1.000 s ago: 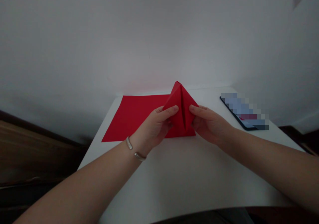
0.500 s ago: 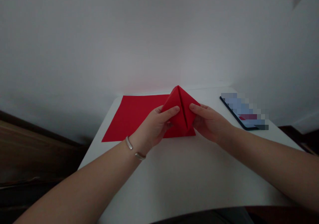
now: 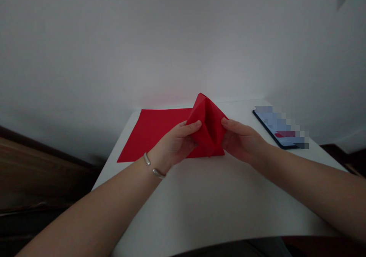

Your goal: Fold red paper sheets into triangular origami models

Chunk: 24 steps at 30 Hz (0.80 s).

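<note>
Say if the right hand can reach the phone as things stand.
Likely yes: nothing visible blocks the way from the right hand to the phone, though that hand holds the folded red paper and would have to let go first.

Folded, pointed red paper piece [image 3: 211,129]: plain red, almost black inside the gap
Flat rectangular red sheet [image 3: 160,129]: the same even red, from where I stand
White flat tabletop [image 3: 191,200]: white, greying in shadow
Pale smooth wall [image 3: 171,40]: greyish white, blushing pink above the sheet
Silvery open metal bangle [image 3: 146,158]: silver
Dark-rimmed flat device [image 3: 276,129]: black edge, bluish blocky mosaic, one dark-pink patch
</note>
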Each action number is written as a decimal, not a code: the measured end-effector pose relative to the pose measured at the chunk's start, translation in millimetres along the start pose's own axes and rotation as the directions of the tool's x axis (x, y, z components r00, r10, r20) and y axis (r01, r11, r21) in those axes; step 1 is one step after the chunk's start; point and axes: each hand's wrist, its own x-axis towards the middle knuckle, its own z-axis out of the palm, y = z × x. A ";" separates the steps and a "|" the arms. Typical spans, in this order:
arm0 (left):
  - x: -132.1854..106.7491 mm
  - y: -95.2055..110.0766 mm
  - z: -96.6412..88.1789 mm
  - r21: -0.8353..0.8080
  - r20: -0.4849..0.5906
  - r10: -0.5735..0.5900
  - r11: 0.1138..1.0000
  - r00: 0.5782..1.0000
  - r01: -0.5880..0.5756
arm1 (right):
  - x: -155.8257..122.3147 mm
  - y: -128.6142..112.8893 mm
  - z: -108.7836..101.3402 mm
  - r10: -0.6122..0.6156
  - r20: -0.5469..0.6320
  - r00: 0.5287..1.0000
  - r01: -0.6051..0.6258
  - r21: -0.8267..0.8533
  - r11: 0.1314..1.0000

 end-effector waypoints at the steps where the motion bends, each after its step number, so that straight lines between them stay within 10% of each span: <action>1: 0.2 0.2 -0.1 0.009 0.000 0.000 1.000 1.000 0.000 | 0.4 0.4 0.1 -0.004 0.003 1.000 0.004 0.000 1.000; 24: 10.3 -11.5 -9.9 0.030 -0.101 0.064 0.998 0.993 -0.061 | 6.9 1.3 1.3 -0.048 -0.031 0.998 0.050 0.037 0.998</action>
